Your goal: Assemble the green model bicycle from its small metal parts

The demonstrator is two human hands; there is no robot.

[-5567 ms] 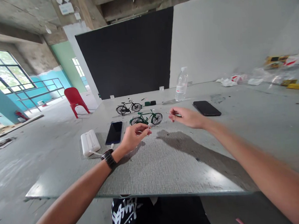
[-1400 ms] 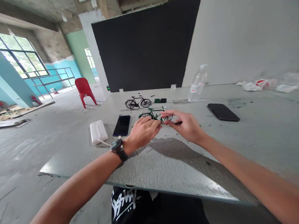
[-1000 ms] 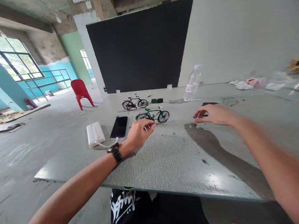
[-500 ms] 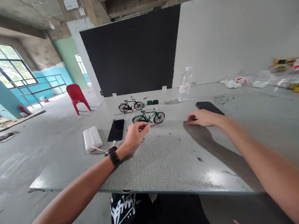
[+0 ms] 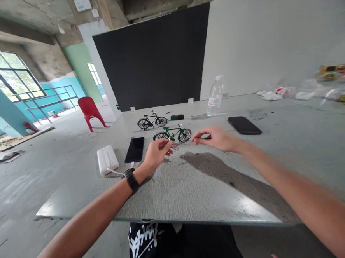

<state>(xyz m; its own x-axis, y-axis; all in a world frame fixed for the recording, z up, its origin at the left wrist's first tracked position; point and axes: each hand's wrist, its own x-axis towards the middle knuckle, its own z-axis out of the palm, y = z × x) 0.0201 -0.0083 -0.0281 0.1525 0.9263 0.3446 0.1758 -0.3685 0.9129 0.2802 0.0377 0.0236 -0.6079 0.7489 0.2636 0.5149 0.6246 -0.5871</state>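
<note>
1. Here's the left hand (image 5: 155, 152), thumb and fingertips pinched round a tiny silvery-white part (image 5: 171, 144), just on the near side of the green model bicycle (image 5: 174, 134), our landmark. Whether they touch the bicycle, I can't tell. So small a piece could spring out if the pinch slackens.
2. Right hand (image 5: 218, 139) now, just right of the green bicycle: fingers curled closed on a slim dark tool (image 5: 208, 137), mostly hidden. A clumsy swing leftward could knock the front wheel.
3. The green bicycle stands upright on the grey table (image 5: 170, 195), and looks light; a nudge from either hand might tip it.
4. Beyond it and slightly left, the black model bicycle (image 5: 152, 121) stands near enough that a shove backward could reach it.
5. Left of the green bicycle: a smartphone (image 5: 134, 150), a white power bank (image 5: 107, 159) and a white cable (image 5: 115, 172). That cable lies by the wristwatch (image 5: 130, 179); a snag there could drag the phone.
6. Behind and right, the plastic bottle (image 5: 215, 98) looks safely apart.
</note>
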